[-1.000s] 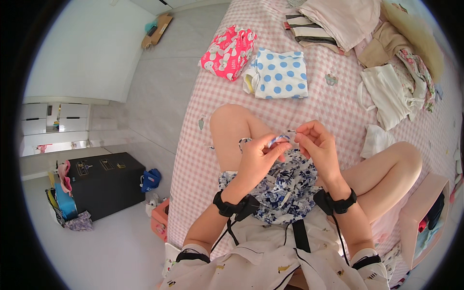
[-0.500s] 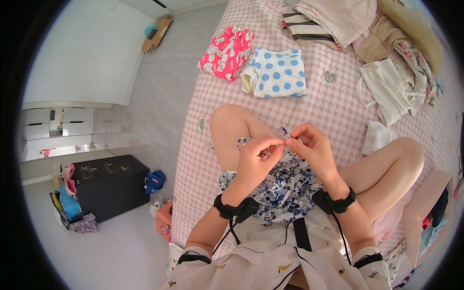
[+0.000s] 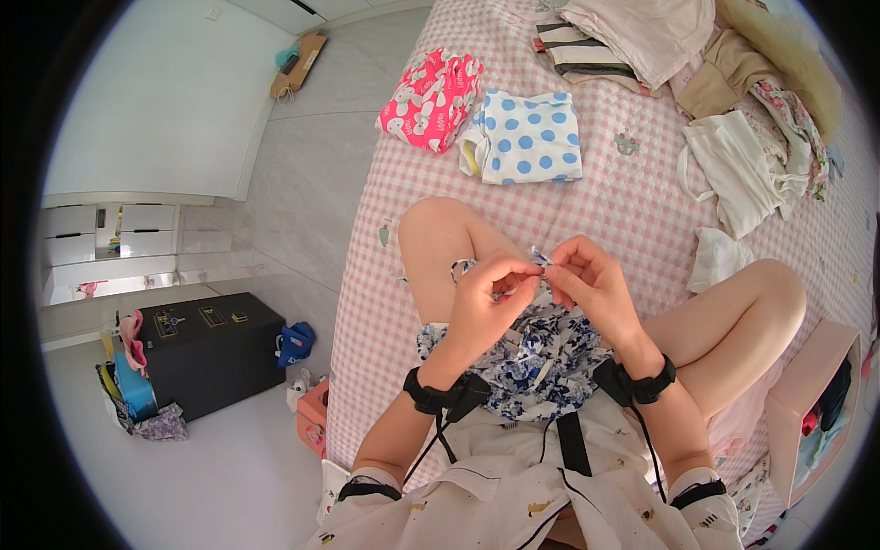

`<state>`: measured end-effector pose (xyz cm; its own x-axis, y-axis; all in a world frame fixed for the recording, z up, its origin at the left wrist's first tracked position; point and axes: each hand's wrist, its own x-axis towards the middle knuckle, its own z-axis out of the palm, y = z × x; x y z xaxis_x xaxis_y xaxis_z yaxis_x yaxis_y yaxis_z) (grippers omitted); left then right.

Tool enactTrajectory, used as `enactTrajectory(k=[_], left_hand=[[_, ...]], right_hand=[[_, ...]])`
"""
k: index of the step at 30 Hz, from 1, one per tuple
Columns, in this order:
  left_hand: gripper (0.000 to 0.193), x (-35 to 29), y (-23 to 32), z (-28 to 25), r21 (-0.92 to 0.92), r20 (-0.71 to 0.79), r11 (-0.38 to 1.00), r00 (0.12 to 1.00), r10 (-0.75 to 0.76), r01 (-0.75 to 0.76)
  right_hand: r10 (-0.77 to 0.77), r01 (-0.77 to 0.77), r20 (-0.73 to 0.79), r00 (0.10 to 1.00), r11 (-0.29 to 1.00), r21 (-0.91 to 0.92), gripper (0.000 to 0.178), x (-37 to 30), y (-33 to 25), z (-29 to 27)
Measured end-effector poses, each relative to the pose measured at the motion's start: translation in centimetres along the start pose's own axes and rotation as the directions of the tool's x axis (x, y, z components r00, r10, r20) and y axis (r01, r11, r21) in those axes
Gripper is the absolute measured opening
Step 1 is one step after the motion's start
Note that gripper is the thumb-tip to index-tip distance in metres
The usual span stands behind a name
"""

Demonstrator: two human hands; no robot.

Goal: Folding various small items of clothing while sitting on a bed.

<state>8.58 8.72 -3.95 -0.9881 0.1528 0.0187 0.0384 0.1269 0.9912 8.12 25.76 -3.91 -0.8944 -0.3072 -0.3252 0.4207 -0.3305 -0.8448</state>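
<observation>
A white garment with a dark blue floral print (image 3: 541, 367) lies bunched in my lap between my legs. Above it, my left hand (image 3: 488, 298) and my right hand (image 3: 596, 286) meet fingertip to fingertip. Both pinch a thin floral strap (image 3: 539, 256) of that garment, whose end pokes up between the fingers. Another narrow loop of the same fabric (image 3: 461, 269) shows beside my left hand, over my thigh. The exact pinch point is partly hidden by the fingers.
On the checked pink bedspread (image 3: 385, 275) lie a folded pink-red printed cloth (image 3: 431, 101), a folded blue-dotted cloth (image 3: 532, 137), a white garment (image 3: 729, 170) and heaped clothes. At right stands a pink bin (image 3: 788, 412) with clothes; on the left floor, a black box (image 3: 206, 353).
My fingertips have shifted slightly on the strap, and its upper end has turned a little. Both hands stay in nearly the same place.
</observation>
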Motion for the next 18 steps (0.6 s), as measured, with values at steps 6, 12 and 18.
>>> enactTrajectory(k=[6,12,18], left_hand=[[0.010,0.1,0.0,-0.3,-0.059,0.070,0.986,0.985,-0.155,0.159],[0.013,0.1,-0.8,-0.6,-0.226,0.014,0.963,0.989,-0.147,0.147],[0.009,0.1,-0.3,-1.0,-0.021,0.097,0.976,0.972,-0.215,0.217]], right_hand=[[-0.104,0.103,0.027,0.994,0.994,0.041,0.007,0.0,0.3,0.4],[-0.044,0.044,0.050,0.998,0.999,-0.003,0.006,-0.2,0.1,0.2],[-0.064,0.064,0.004,0.998,0.998,0.001,0.005,0.0,0.6,0.4]])
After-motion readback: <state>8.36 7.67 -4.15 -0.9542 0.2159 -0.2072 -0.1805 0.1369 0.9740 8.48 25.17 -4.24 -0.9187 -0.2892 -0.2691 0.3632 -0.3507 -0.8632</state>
